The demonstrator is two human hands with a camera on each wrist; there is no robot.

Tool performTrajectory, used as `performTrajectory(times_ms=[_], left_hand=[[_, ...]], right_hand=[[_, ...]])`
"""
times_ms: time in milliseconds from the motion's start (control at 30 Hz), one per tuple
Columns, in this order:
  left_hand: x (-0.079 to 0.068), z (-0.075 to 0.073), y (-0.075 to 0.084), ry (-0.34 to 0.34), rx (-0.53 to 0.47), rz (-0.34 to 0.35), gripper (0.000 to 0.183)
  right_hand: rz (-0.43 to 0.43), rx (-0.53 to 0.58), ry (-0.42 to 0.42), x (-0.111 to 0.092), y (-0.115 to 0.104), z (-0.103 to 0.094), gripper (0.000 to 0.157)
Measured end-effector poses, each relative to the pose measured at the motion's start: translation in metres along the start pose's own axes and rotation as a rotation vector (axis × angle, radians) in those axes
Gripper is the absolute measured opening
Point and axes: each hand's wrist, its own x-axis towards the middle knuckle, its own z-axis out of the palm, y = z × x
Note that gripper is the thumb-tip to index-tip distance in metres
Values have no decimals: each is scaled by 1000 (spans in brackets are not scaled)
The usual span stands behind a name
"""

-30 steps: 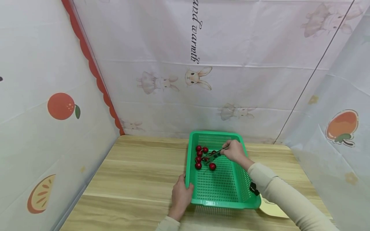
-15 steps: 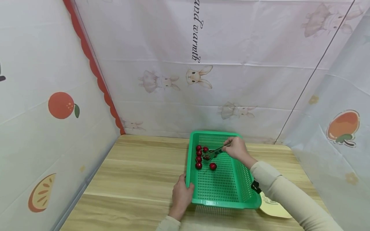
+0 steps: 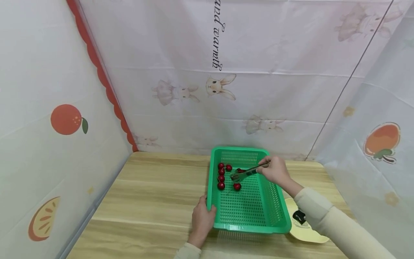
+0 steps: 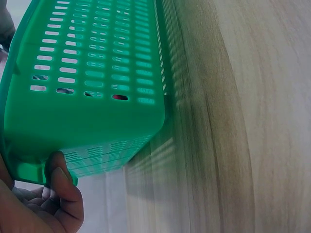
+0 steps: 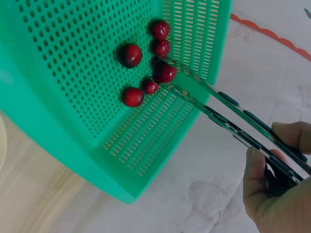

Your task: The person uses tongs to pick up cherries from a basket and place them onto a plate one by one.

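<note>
My left hand (image 3: 203,217) grips the near left corner of the green plastic basket (image 3: 245,228); its fingers curl at the rim (image 4: 29,171) in the left wrist view. In my right hand (image 3: 275,171) is a pair of metal tongs (image 3: 250,171), reaching into the basket. The right wrist view shows the tong tips on either side of a dark red cherry (image 5: 165,74). Several other cherries lie on the basket floor, including a column along the left wall (image 3: 221,186) and a single cherry (image 3: 237,186) just below the tongs.
A pale yellow plate (image 3: 308,235) lies right of the basket, partly under the right sleeve. The wooden table (image 3: 155,194) extends to the left. Printed fabric walls (image 3: 181,133) stand behind and at both sides.
My right hand has shifted to the right with the tongs, whose tips now lie farther from the left column of cherries. More of the yellow plate shows. My left hand stays on the basket.
</note>
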Motion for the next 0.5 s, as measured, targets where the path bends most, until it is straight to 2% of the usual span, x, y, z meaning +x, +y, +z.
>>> performTrajectory(times_ms=[300, 500], left_hand=[[1, 1, 1, -2, 19, -8, 42], [3, -4, 3, -10, 65, 29, 44]], right_hand=[[24, -5, 50, -19, 8, -23, 15], [18, -11, 65, -32, 10, -34, 15]])
